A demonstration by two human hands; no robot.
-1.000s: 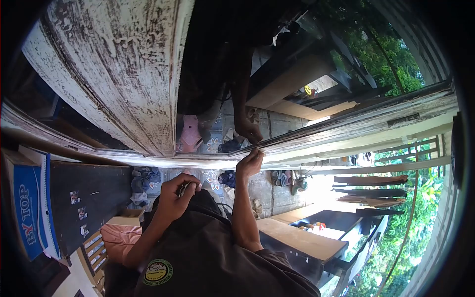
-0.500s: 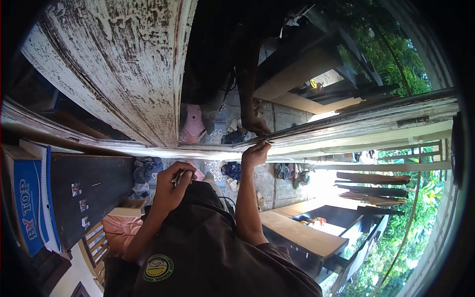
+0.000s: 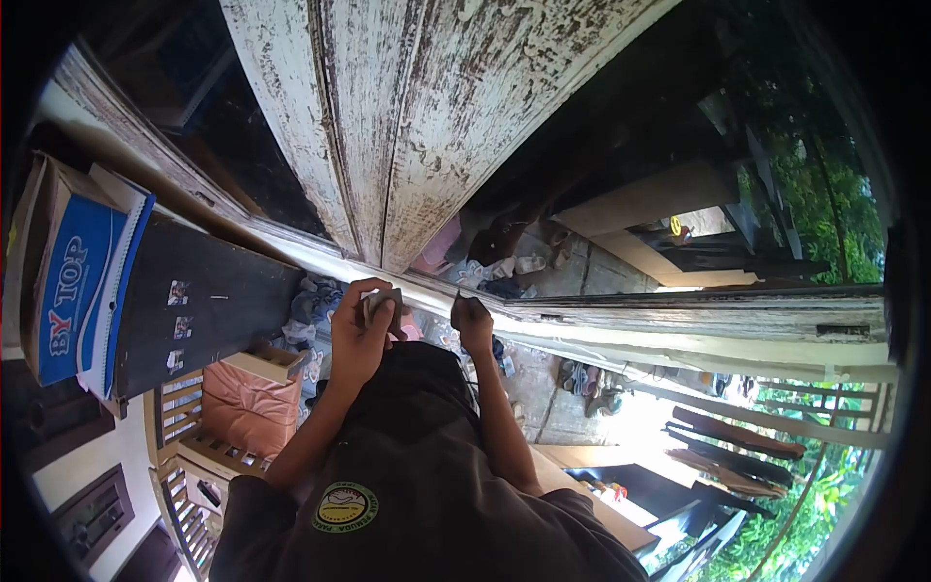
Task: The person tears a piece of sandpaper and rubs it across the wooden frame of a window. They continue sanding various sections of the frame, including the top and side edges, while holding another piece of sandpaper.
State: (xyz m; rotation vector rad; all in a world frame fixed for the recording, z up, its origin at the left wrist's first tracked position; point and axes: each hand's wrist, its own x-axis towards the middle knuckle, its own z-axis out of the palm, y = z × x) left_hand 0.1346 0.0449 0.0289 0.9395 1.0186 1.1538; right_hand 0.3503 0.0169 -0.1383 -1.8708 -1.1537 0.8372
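Observation:
My left hand [image 3: 361, 335] is closed on a small, greyish, folded piece of sandpaper [image 3: 387, 301], held between thumb and fingers in front of my chest. Close by on the right, my right hand [image 3: 473, 328] pinches a dark brown piece of sandpaper [image 3: 463, 307], its pointed corner sticking up. Both hands are just below the lower rail [image 3: 601, 312] of a glazed wooden window frame. Above them rises a wide wooden post [image 3: 427, 126] with worn, flaking white paint. Dark glass [image 3: 621, 233] beside the post reflects the porch.
A blue and white box [image 3: 82, 281] lies on a dark cabinet [image 3: 218, 301] at left. Behind it stands a wooden chair with a pink cushion [image 3: 250, 407]. Shoes [image 3: 592, 383] and cloths lie on the tiled floor. Clothes [image 3: 727, 446] hang at right near a dark table [image 3: 621, 485].
My view has turned, bringing the post toward the middle. The right hand has come off the frame rail and closer to the left hand, which has risen slightly with its sandpaper.

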